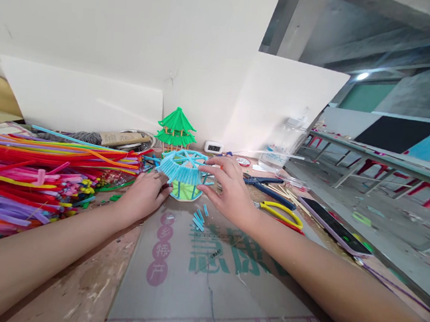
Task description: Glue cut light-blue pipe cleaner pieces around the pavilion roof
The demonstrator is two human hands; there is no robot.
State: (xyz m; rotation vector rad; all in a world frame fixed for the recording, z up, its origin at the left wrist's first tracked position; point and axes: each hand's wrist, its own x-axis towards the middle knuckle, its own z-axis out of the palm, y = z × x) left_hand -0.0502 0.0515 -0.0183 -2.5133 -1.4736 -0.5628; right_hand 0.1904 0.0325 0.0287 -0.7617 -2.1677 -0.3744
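Observation:
A small model pavilion (177, 170) has a ring roof of light blue pipe cleaner pieces, blue posts and a green round floor. My left hand (144, 193) is closed at its left side, thumb toward the front; some fingertips are hidden. At the right side my right hand (230, 185) curves around the roof edge, with forefinger and thumb on either side of it. Several short blue pipe cleaner pieces (199, 221) lie just in front on a printed grey board (169, 305). Behind stands a green tiered model pavilion (177, 129).
Bundles of coloured pipe cleaners (44, 179) are heaped on the left. To the right lie yellow-handled pliers (282, 214), blue-handled pliers (273, 191) and a phone (333, 224). A small digital clock (214, 146) and a clear plastic bottle (282, 142) stand by the white panel (117, 33).

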